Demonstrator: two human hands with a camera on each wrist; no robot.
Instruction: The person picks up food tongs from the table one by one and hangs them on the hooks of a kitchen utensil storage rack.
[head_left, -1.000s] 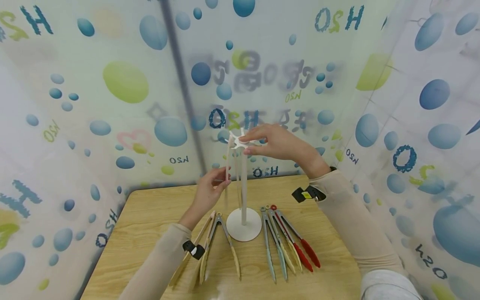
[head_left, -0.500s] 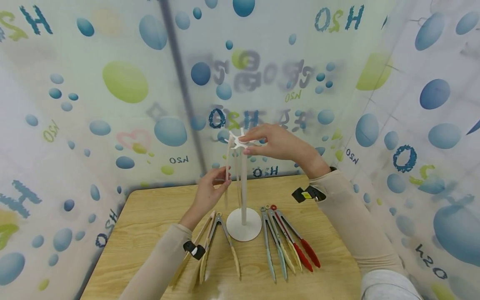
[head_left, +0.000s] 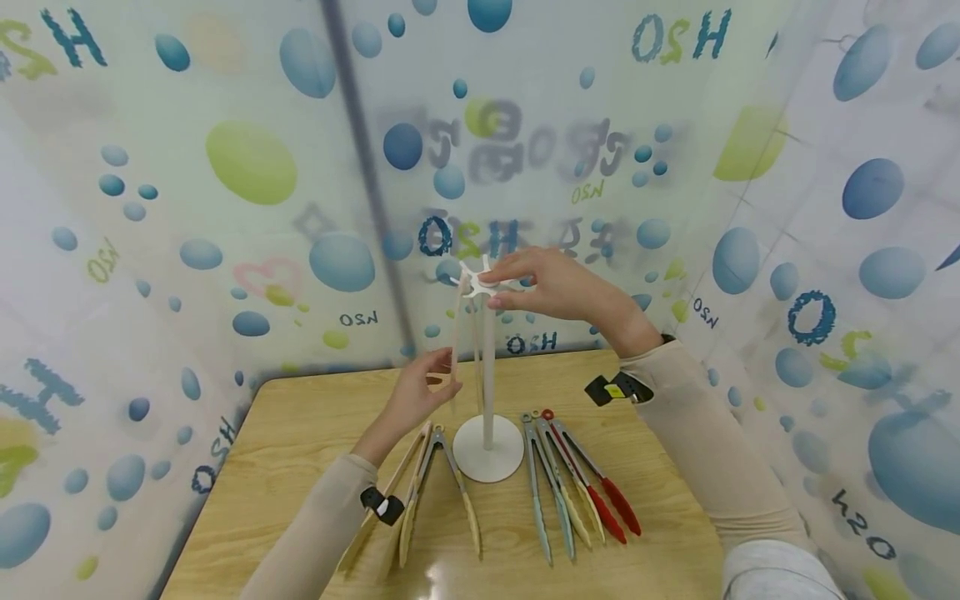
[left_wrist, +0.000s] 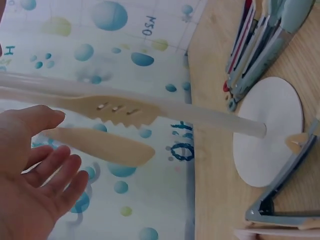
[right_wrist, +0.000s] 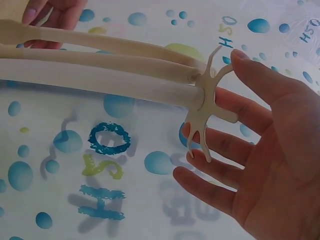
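At the left of a wooden table (head_left: 300, 425), tan-tipped tongs (head_left: 470, 514) lie near a person's left hand (head_left: 420, 387), its fingers loosely spread about a beige utensil (left_wrist: 107, 147) (whether they touch it, one cannot tell). It and a slotted turner (left_wrist: 125, 116) hang at a white stand (head_left: 488, 392), whose hooked top (right_wrist: 209, 95) the right hand (head_left: 558, 283) holds between thumb and fingers; red-tipped tongs (head_left: 619, 505) lie farther right. Hanging utensils seems the step underway; the next likely calls for drawing the left hand clear.

R hand (head_left: 558, 285) on stand (head_left: 488, 375), tongs (head_left: 621, 506) nr base (head_left: 467, 464)
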